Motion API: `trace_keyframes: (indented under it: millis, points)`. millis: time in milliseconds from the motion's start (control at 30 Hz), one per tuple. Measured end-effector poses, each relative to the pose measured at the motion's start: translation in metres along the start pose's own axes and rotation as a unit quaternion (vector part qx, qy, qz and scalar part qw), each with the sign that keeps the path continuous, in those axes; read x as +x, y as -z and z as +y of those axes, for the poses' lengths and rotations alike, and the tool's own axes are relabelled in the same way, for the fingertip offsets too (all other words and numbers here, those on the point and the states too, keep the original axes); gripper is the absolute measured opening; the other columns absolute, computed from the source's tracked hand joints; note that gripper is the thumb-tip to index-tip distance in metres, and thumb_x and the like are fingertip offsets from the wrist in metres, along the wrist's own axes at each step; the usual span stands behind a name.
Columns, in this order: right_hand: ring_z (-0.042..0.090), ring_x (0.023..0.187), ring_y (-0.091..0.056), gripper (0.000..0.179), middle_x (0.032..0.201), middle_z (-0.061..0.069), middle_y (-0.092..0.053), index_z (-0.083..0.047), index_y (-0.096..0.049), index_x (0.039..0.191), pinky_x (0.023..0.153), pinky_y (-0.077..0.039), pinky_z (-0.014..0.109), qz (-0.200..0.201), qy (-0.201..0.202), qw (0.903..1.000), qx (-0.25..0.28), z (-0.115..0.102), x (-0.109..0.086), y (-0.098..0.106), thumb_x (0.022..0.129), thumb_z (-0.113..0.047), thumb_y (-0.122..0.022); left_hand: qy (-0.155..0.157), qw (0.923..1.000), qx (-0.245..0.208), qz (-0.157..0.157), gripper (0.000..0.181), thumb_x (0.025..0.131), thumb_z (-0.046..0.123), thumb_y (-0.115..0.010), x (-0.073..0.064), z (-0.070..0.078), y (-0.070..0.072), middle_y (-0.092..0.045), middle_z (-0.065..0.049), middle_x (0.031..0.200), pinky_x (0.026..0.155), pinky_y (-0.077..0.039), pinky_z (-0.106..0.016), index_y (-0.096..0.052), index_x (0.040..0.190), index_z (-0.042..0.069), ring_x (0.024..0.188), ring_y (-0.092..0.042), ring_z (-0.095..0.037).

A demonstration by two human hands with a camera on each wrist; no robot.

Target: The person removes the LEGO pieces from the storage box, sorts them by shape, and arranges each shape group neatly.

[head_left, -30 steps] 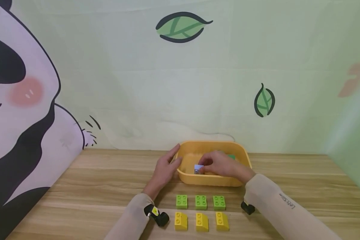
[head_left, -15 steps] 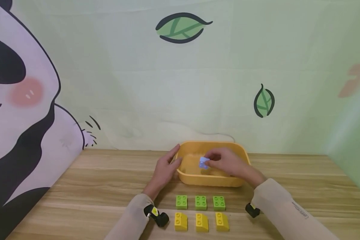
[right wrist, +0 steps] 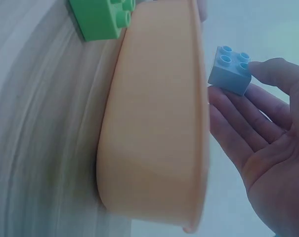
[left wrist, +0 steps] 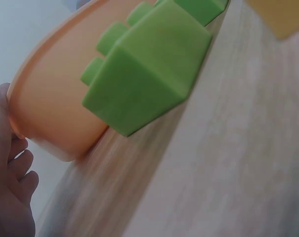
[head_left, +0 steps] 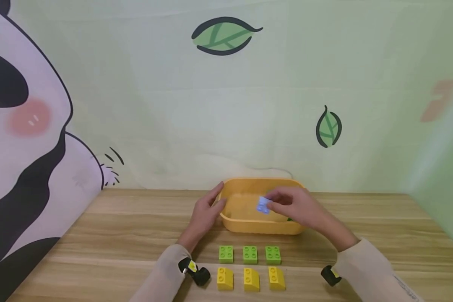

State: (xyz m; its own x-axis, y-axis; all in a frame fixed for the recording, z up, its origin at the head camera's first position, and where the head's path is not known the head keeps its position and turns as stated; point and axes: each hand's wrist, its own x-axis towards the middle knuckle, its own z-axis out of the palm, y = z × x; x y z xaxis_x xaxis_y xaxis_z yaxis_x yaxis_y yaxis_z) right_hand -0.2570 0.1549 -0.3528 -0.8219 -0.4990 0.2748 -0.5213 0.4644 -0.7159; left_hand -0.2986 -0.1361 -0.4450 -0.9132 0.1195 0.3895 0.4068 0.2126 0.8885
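A light-blue toy building brick [head_left: 263,205] with four-stud top is pinched between the thumb and fingers of my right hand [head_left: 300,205]. In the head view it overlaps the inside of the yellow plastic bin [head_left: 264,227]; in the right wrist view the brick [right wrist: 231,71] shows beyond the bin's rim. My left hand [head_left: 206,212] holds the bin's left end at the rim. In the left wrist view, several of that hand's fingers [left wrist: 21,165] curl below the bin's edge. Inside the bin, a bit of a green piece [head_left: 290,219] shows near the front right, mostly hidden.
In front of the bin stand three light-green bricks [head_left: 250,254] in a row. Nearer still is a row of three yellow sloped bricks [head_left: 251,279]. Everything is on a wood-grain table [head_left: 136,239], with a printed cloth backdrop [head_left: 154,105] behind.
My right hand has lifted the light-blue brick from the bin's floor and shifted it to the right, tilting it. The left hand keeps its place on the bin.
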Motion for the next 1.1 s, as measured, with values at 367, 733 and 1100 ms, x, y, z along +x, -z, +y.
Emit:
trace_keyframes:
  millis: [367,733,1100]
  points:
    - [0.016,0.094,-0.072,0.018,0.105,0.000,-0.077,-0.005,-0.077,0.116,0.085,-0.063,0.031,-0.004,0.023,0.9996,0.015,-0.012,-0.031,0.009,0.101,-0.014,-0.075,0.006,1.0000,0.006,-0.001,0.052,0.106,0.006,-0.060,-0.001,0.005,0.000,-0.046,-0.013,0.162,0.126,-0.029,-0.044,-0.048,0.156,-0.002,0.153,-0.038,-0.029]
    - [0.014,0.093,-0.071,0.017,0.106,-0.002,-0.077,-0.006,-0.078,0.115,0.083,-0.063,0.029,-0.013,0.031,0.9994,0.003,-0.018,-0.055,0.011,0.099,-0.013,-0.076,0.012,0.9999,0.009,0.002,0.053,0.105,0.006,-0.061,-0.002,0.007,0.000,-0.046,-0.013,0.162,0.126,-0.030,-0.044,-0.049,0.156,-0.002,0.153,-0.038,-0.030]
    - [0.013,0.096,-0.070,0.017,0.110,-0.001,-0.076,-0.006,-0.077,0.116,0.085,-0.062,0.027,-0.043,0.001,0.9989,0.017,-0.012,-0.068,0.014,0.101,-0.015,-0.074,0.014,0.9998,0.011,0.002,0.053,0.105,0.008,-0.061,-0.002,0.007,0.000,-0.046,-0.014,0.162,0.126,-0.028,-0.046,-0.049,0.156,-0.002,0.153,-0.037,-0.031]
